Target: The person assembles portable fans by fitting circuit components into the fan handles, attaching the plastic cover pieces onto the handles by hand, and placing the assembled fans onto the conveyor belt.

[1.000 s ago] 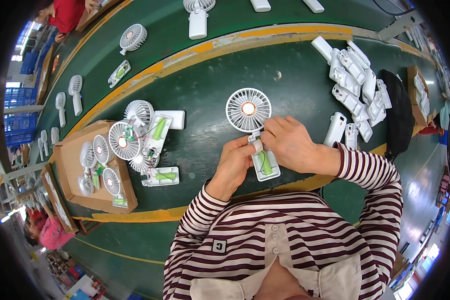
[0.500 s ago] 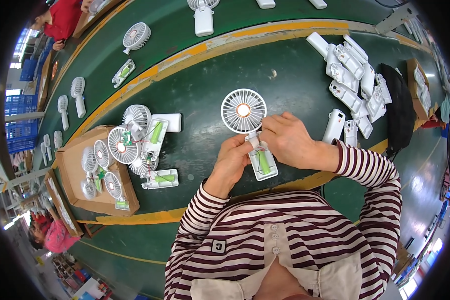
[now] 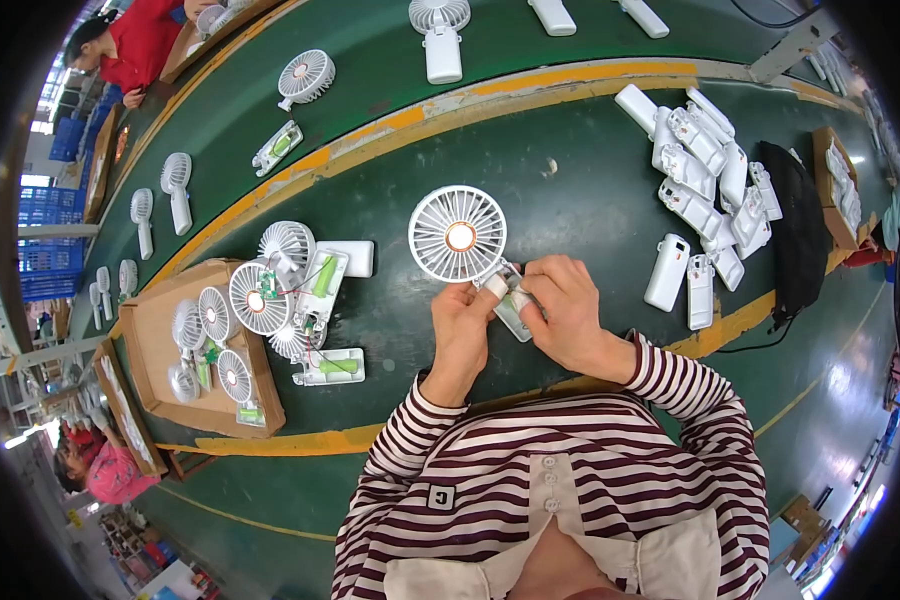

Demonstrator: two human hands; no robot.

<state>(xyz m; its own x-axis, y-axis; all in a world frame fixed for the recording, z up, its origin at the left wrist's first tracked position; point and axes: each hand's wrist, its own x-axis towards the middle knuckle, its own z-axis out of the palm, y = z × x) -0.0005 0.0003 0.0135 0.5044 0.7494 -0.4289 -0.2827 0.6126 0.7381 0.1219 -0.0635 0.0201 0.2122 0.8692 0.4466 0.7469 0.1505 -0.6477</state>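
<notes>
A white handheld fan (image 3: 458, 234) with an orange-ringed hub is held over the green bench in front of me. Its handle half (image 3: 511, 318) is uncovered, and a bit of green cell shows between my fingers. My left hand (image 3: 462, 332) grips the fan's neck from the left, thumb on top. My right hand (image 3: 567, 310) is closed at the upper end of the handle, its fingertips pressed against the parts there. Those fingers hide most of the handle's inside, so small pieces under them cannot be made out.
Left of me, a cardboard tray (image 3: 150, 345) holds several fan heads, with more opened fans (image 3: 330, 367) beside it. A pile of white handle shells (image 3: 698, 150) lies at the right near a black cloth (image 3: 795, 230). Beyond the yellow edge, a belt (image 3: 370, 60) carries fans. Other people work at the left.
The fan has shifted left and tilted in my hands. My right hand has come lower and now covers more of the handle. The surroundings appear slightly shifted in the picture.
</notes>
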